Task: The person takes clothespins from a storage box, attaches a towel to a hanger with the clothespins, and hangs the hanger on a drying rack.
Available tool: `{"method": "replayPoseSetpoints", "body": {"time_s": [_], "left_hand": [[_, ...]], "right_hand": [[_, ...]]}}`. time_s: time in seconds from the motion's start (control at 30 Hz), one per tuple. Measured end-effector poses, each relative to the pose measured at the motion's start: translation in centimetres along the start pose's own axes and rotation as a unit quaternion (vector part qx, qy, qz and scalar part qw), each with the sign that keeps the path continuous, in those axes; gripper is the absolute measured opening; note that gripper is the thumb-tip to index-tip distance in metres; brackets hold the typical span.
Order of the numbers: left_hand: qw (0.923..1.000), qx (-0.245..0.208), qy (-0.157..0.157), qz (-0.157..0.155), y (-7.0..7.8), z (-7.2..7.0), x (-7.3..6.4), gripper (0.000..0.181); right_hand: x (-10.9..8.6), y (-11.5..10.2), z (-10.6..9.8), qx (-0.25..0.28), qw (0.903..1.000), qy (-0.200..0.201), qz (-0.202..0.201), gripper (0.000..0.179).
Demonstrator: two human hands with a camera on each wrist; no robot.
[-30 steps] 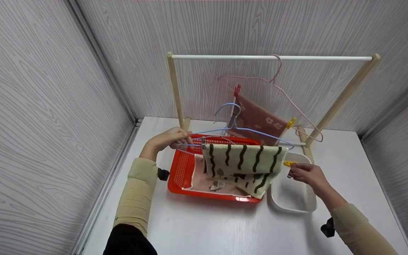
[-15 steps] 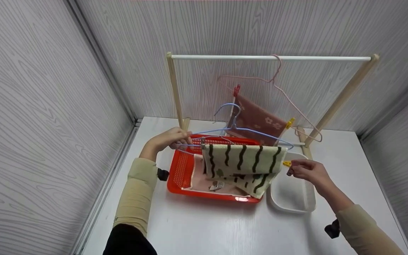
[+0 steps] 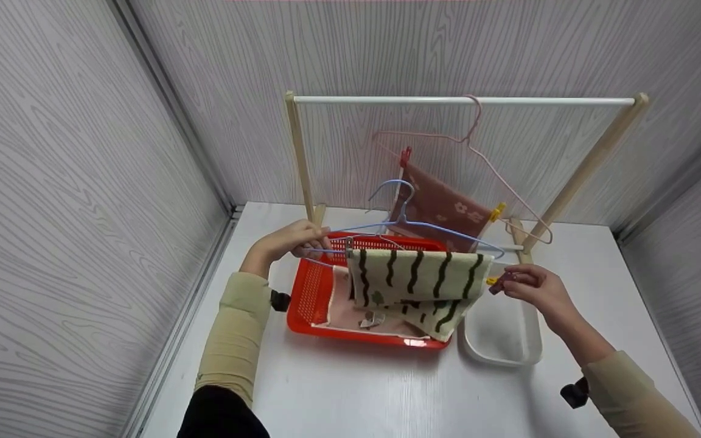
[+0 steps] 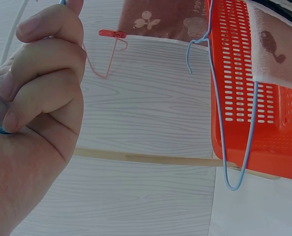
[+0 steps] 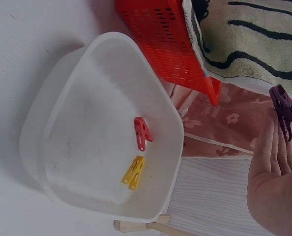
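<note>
In the head view, my left hand (image 3: 299, 237) holds the left end of a blue hanger (image 3: 442, 228). A cream towel with dark wavy stripes (image 3: 417, 271) is folded over its lower bar, and a grey-brown clip (image 3: 349, 245) sits at the towel's left edge. My right hand (image 3: 536, 289) pinches a dark purple clothespin (image 5: 283, 109) between thumb and fingers, just right of the towel's right edge and apart from it. In the left wrist view, my left hand (image 4: 47, 93) has its fingers curled round the hanger wire.
A red basket (image 3: 308, 298) with a pink towel (image 3: 341, 304) stands below; another blue hanger (image 4: 232, 182) is there. The white bin (image 5: 52, 123) contains a red clothespin (image 5: 141, 132) and a yellow clothespin (image 5: 133, 172). Behind, a pink hanger (image 3: 502, 176) with a clipped towel hangs from the rack (image 3: 356, 100).
My right hand has shifted slightly up and right, and the purple clothespin in its fingers has turned into clearer view. My left hand, the hanger and the striped towel stay in place.
</note>
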State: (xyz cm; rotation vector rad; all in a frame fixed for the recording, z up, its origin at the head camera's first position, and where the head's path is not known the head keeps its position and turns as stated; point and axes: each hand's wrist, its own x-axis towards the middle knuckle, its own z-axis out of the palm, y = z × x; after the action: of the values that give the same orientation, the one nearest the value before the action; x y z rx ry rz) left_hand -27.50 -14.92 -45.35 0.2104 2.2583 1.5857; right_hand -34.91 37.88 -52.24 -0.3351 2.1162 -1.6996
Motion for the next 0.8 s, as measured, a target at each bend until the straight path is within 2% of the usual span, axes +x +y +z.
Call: {"method": "replayPoseSetpoints", "body": {"time_s": [0.2,0.47,0.53,0.67,0.8], "left_hand": [[1.0000,0.002,0.000,0.008,-0.1,-0.1,0.1,0.049],[1.0000,0.003,0.004,-0.002,0.0,0.0,0.2,0.049],[1.0000,0.002,0.004,-0.004,0.0,0.1,0.1,0.051],[0.9999,0.008,0.006,-0.006,0.1,0.1,0.0,0.051],[0.9998,0.017,0.009,-0.007,0.2,0.1,0.0,0.050]], "right_hand": [[-0.4,-1.2,-0.4,-0.002,0.9996,0.023,-0.017,0.025],[-0.9,-2.3,-0.2,-0.050,0.9969,0.045,-0.042,0.032],[-1.0,-2.5,-0.1,-0.050,0.9964,0.050,-0.047,0.033],[-1.2,-3.0,0.2,-0.039,0.9956,0.067,-0.053,0.018],[-1.3,-3.3,0.6,-0.031,0.9925,0.094,-0.072,0.017]]}}
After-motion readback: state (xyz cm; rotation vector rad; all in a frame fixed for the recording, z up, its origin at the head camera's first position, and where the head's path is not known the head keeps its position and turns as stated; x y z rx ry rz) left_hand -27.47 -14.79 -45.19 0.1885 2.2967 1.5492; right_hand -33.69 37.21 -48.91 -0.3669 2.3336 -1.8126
